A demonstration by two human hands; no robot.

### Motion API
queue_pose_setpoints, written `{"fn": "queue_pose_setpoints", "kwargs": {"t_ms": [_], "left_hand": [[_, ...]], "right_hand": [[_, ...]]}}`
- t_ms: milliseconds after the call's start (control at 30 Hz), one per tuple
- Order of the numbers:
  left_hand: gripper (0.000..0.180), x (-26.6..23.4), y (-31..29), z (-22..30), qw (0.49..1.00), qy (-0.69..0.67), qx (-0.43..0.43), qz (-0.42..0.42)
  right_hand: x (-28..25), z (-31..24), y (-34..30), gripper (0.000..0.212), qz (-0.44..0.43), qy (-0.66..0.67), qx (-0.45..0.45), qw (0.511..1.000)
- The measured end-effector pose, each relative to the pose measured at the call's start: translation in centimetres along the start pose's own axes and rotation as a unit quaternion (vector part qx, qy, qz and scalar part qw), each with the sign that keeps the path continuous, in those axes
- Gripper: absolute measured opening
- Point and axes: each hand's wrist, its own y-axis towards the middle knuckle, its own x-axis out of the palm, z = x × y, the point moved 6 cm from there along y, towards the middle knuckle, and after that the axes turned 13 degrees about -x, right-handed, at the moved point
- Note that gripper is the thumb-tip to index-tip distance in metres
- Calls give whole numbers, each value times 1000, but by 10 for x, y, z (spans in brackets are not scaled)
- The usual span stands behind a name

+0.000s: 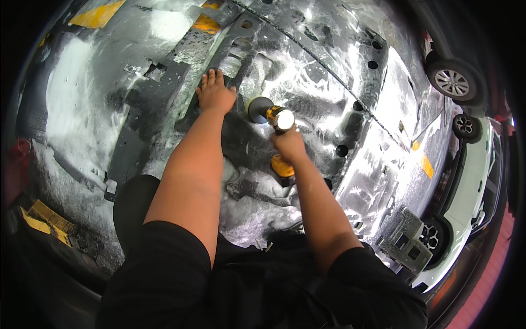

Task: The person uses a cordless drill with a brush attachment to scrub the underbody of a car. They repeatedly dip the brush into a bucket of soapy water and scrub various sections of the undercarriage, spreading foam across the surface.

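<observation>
In the head view a large dark grey moulded panel (263, 145), smeared with white powder, lies under both arms. My right hand (290, 145) is wrapped round the grip of a yellow and black cordless power tool (282, 165). A round grey disc (259, 109) at the tool's front meets the panel; whether it spins I cannot tell. To the left of the disc, my left hand (216, 94) lies flat on the panel with its fingers stretched out. It holds nothing.
A dark hose or cable (329, 68) runs slantwise across the far side. Yellow floor markings (97, 15) show through powder. A grey slotted plastic piece (407, 241) lies at the right. A white car (466, 203) and a dark car's wheel (451, 79) stand at the right.
</observation>
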Motion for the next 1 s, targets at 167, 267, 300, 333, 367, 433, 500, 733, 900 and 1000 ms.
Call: {"fn": "queue_pose_setpoints", "kwargs": {"t_ms": [167, 267, 300, 333, 367, 433, 500, 733, 900, 1000], "left_hand": [[91, -5, -12, 1, 996, 85, -6, -35], [91, -5, -6, 10, 992, 115, 13, -59], [90, -4, -6, 13, 991, 121, 21, -60], [88, -3, -4, 8, 990, 129, 21, -61], [87, -1, -3, 6, 988, 136, 23, -64], [84, 1, -1, -5, 985, 159, 7, -71], [83, 4, 7, -6, 982, 167, -2, -87], [110, 13, 12, -3, 964, 241, 14, -112], [99, 16, 4, -3, 955, 270, -15, -120], [96, 13, 17, 6, 959, 260, -12, -108]], "right_hand": [[-19, -20, 93, 27, -9, -2, -8, 1000], [-41, -5, 154, 27, 78, -23, -11, 997], [-55, -5, 167, 27, 105, -11, -4, 994], [-64, -12, 166, 25, 131, -74, -13, 989], [-73, -16, 163, 24, 159, -138, -21, 977], [-68, -16, 133, 27, 94, -28, 26, 995], [-39, -20, 88, 32, -69, 41, 30, 996], [-19, -17, -9, 53, 48, 15, -43, 998], [-74, -7, 75, 70, 52, -79, 30, 995], [-94, -23, 145, 66, 79, -88, -1, 993]]}}
